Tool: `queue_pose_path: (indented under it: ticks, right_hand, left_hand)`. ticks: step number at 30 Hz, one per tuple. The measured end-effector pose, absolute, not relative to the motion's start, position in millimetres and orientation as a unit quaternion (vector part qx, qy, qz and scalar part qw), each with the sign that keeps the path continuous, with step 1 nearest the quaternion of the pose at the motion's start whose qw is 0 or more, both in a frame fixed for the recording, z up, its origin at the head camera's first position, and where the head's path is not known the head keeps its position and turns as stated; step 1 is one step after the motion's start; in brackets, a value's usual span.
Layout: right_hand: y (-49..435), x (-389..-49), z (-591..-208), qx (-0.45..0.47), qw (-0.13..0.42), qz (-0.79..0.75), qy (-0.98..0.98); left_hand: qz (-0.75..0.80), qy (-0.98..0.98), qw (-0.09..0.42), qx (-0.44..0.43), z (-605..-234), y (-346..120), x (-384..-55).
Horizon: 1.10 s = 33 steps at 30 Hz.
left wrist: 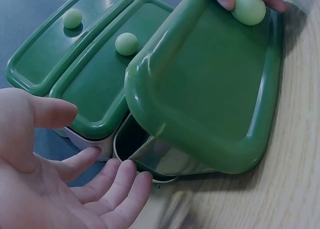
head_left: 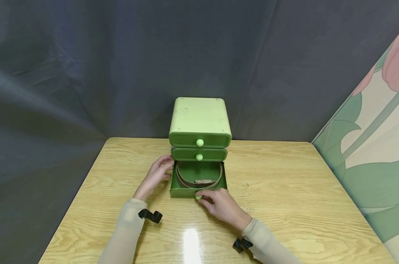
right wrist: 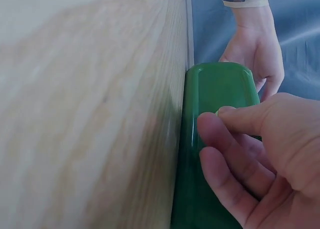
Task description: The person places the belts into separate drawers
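A small three-drawer cabinet [head_left: 200, 115], pale green with dark green fronts, stands on the table. Its bottom drawer [head_left: 181, 193] is pulled out, and a coiled brown belt [head_left: 183, 182] with a buckle lies inside. My right hand [head_left: 223, 207] pinches that drawer's round light green knob [left wrist: 249, 8] between thumb and finger. At the cabinet's lower left, my left hand [head_left: 156, 176] has its fingers loosely extended, fingertips at the edge of the bottom drawer's housing [left wrist: 120, 144]. The middle drawer [head_left: 186, 154] and top drawer [head_left: 186, 139] look pushed in.
The wooden table [head_left: 278, 190] extends on both sides of the cabinet. A dark grey curtain [head_left: 136, 66] hangs behind and to the left. On the right is a flower-patterned panel [head_left: 377, 146]. Each wrist carries a black mount.
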State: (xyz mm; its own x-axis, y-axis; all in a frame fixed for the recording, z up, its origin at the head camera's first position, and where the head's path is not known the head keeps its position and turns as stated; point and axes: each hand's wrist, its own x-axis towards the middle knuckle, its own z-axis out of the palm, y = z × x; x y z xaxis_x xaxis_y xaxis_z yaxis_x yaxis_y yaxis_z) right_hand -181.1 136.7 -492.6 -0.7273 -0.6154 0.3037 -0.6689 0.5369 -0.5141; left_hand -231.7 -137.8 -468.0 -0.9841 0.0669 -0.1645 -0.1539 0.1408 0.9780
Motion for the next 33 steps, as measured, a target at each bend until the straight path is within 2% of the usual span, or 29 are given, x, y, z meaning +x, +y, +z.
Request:
queue_pose_path:
  ticks: [12, 27, 33]
  right_hand:
    - [133.9, -187.2, -493.0, 0.376, 0.068, 0.293, -0.877]
    - [131.4, -195.1, -493.2, 0.374, 0.07, 0.302, -0.874]
    - [130.6, -200.4, -493.8, 0.377, 0.092, 0.296, -0.873]
  left_hand:
    - [0.663, 0.744, 0.081, -0.036, -469.8, -136.3, -231.0]
    - [0.663, 0.744, 0.082, -0.031, -469.6, -137.0, -229.7]
    - [0.661, 0.745, 0.084, -0.035, -469.2, -136.8, -231.7]
